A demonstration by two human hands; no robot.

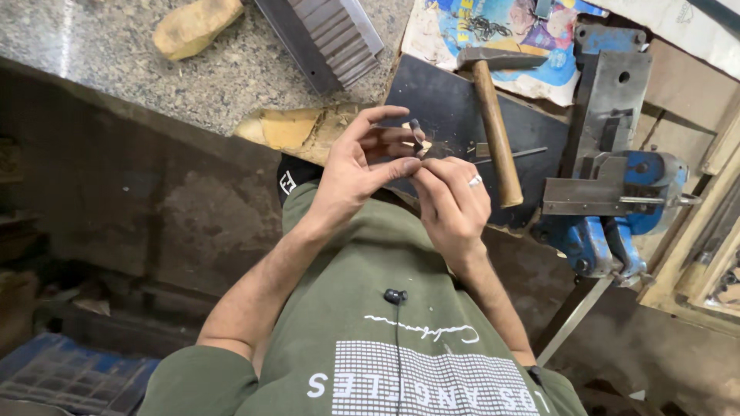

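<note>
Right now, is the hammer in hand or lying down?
Lying down: the hammer rests flat on the dark board, and neither hand touches it.

One head-worn view looks steeply down, close over chest and workbench [447, 100].

A hammer [493, 115] lies on a dark board [447, 100], a blue vise [617, 200] beside it; a ribbed metal piece [327, 35], perhaps a brush, rests on the stone counter [116, 69].

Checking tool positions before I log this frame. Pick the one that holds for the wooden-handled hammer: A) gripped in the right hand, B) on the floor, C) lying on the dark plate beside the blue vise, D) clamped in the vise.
C: the hammer lies untouched on the dark plate, left of the blue vise.
</note>
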